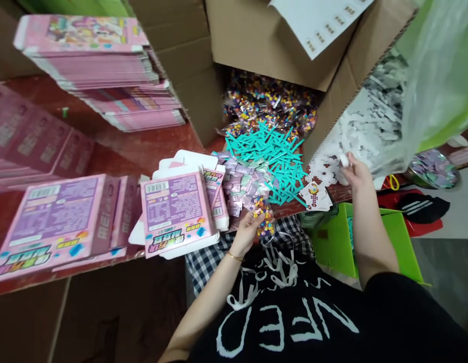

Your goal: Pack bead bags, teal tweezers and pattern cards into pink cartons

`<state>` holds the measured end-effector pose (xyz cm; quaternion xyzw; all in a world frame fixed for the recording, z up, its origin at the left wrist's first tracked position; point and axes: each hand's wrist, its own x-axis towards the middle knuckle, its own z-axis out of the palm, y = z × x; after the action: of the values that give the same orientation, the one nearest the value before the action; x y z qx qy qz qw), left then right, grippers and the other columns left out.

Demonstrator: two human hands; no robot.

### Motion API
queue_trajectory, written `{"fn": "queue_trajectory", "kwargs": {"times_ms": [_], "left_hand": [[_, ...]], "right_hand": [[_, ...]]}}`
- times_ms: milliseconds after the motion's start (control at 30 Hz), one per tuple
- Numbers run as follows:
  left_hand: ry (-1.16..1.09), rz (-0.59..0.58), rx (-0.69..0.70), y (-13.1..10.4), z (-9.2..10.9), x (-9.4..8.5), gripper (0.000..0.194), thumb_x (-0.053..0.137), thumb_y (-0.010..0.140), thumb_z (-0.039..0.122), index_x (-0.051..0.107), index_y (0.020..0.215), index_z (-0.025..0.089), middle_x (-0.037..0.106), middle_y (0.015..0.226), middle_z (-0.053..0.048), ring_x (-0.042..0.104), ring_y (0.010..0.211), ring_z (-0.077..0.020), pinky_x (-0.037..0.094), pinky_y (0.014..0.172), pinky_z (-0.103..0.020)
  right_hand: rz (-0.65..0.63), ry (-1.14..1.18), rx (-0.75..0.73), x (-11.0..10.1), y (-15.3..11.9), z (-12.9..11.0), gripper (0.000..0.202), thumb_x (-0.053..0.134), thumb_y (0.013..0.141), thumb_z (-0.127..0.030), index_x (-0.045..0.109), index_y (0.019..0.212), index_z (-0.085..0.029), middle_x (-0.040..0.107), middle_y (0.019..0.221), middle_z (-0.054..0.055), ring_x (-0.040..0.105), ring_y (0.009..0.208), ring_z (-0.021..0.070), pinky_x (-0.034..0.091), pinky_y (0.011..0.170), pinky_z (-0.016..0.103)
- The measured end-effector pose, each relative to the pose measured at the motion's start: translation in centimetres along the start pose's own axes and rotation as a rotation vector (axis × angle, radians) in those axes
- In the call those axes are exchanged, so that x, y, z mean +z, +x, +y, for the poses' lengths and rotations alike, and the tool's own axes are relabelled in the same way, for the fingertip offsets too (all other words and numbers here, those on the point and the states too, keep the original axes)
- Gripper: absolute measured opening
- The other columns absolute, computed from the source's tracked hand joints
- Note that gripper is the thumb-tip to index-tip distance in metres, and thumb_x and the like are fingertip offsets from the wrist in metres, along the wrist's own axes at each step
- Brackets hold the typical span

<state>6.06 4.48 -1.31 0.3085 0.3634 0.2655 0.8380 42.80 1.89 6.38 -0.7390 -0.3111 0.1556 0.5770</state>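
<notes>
My left hand (247, 230) is closed on a clear bag of coloured beads (265, 218), low at the table's front edge. Over at the right, my right hand (355, 170) pinches a small white piece (344, 160) above a heap of white cut pieces (328, 151). Between the hands lie a pile of turquoise sticks (272, 156), small shiny lilac packets (241, 184) and a few printed cards (315, 195). Flat pink boxes (177, 206) rest to the left of my left hand.
Stacked pink cartons (105, 75) fill the left of the red table (143, 143). An open cardboard box (192, 75) holds bagged beads (272, 103) at the back. A green bin (332, 242) stands below right, near a bowl of packets (434, 169).
</notes>
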Motion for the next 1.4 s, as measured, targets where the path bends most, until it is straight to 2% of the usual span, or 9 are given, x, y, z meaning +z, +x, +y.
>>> {"fn": "queue_trajectory", "kwargs": {"times_ms": [100,233,400,600,833,933,1033,1233,1400], "left_hand": [[-0.053,-0.036,-0.020,0.4,-1.0,0.3,0.057,0.073,0.070,0.059,0.065,0.108,0.017,0.074,0.101,-0.011,0.072,0.090,-0.0266,0.057,0.067,-0.033],[-0.014,-0.025,0.059,0.1,-1.8,0.8,0.061,0.074,0.069,0.058,0.064,0.113,0.017,0.073,0.108,-0.011,0.069,0.101,-0.0281,0.055,0.086,-0.039],[0.090,0.155,0.219,-0.7,-1.8,-0.4,0.054,0.083,0.066,0.036,0.060,0.111,0.016,0.072,0.115,-0.010,0.068,0.102,-0.0239,0.048,0.098,-0.040],[0.075,0.198,0.194,-0.7,-2.1,-2.0,0.053,0.083,0.066,0.033,0.062,0.111,0.015,0.070,0.118,-0.012,0.066,0.108,-0.0252,0.047,0.101,-0.040],[0.039,0.183,0.157,-1.0,-1.6,-1.4,0.053,0.083,0.066,0.034,0.062,0.110,0.015,0.071,0.115,-0.010,0.066,0.106,-0.0258,0.045,0.103,-0.044],[0.131,0.112,0.199,-1.2,-1.2,-1.2,0.054,0.082,0.068,0.036,0.060,0.113,0.016,0.070,0.117,-0.010,0.065,0.108,-0.0261,0.046,0.103,-0.044],[0.240,0.020,0.280,-1.5,-1.0,-1.2,0.054,0.077,0.074,0.042,0.059,0.117,0.016,0.068,0.122,-0.011,0.064,0.111,-0.0260,0.046,0.102,-0.042],[0.335,0.129,0.416,-3.6,0.0,-0.6,0.061,0.081,0.069,0.039,0.054,0.119,0.016,0.068,0.118,-0.012,0.066,0.105,-0.0262,0.051,0.095,-0.042],[0.477,-0.017,0.528,-7.4,5.1,-0.1,0.069,0.076,0.076,0.035,0.043,0.134,0.019,0.062,0.127,-0.014,0.063,0.111,-0.0284,0.052,0.094,-0.043]], "right_hand": [[-0.214,0.330,0.227,4.5,-8.8,0.4,0.046,0.080,0.062,-0.034,0.058,0.101,-0.026,0.067,0.095,0.004,0.065,0.083,0.0214,0.056,0.072,0.039],[-0.318,0.326,0.121,11.4,-17.1,1.4,0.049,0.081,0.063,-0.036,0.056,0.104,-0.026,0.065,0.096,0.002,0.064,0.088,0.0198,0.054,0.079,0.037],[-0.197,-0.245,-0.207,10.4,-13.8,3.4,0.028,0.066,0.080,-0.041,0.059,0.098,-0.021,0.062,0.101,0.009,0.059,0.088,0.0228,0.050,0.083,0.041],[-0.487,-0.678,-0.209,8.7,-10.4,5.6,0.027,0.066,0.071,-0.016,0.058,0.096,-0.019,0.064,0.085,0.008,0.061,0.085,0.0272,0.048,0.079,0.041],[-0.410,-0.202,0.085,9.0,-8.1,3.9,0.047,0.068,0.066,-0.021,0.053,0.111,-0.019,0.055,0.064,-0.004,0.055,0.055,0.0161,0.048,0.059,0.032],[-0.559,0.138,0.227,8.9,-9.7,1.2,0.065,0.075,0.066,-0.034,0.046,0.124,-0.024,0.059,0.068,-0.005,0.054,0.048,0.0140,0.047,0.048,0.029],[-0.766,0.270,0.247,10.7,-13.5,-1.2,0.055,0.080,0.064,-0.041,0.056,0.110,-0.024,0.062,0.075,-0.002,0.060,0.057,0.0148,0.051,0.052,0.030],[-0.558,0.136,-0.038,13.8,-17.7,-3.0,0.069,0.085,0.059,-0.041,0.056,0.120,-0.027,0.056,0.121,0.007,0.059,0.110,0.0248,0.055,0.088,0.039],[-1.044,0.360,0.049,14.2,-16.4,-6.9,0.072,0.081,0.069,-0.040,0.046,0.131,-0.030,0.061,0.124,0.008,0.063,0.110,0.0259,0.058,0.087,0.041]]}}
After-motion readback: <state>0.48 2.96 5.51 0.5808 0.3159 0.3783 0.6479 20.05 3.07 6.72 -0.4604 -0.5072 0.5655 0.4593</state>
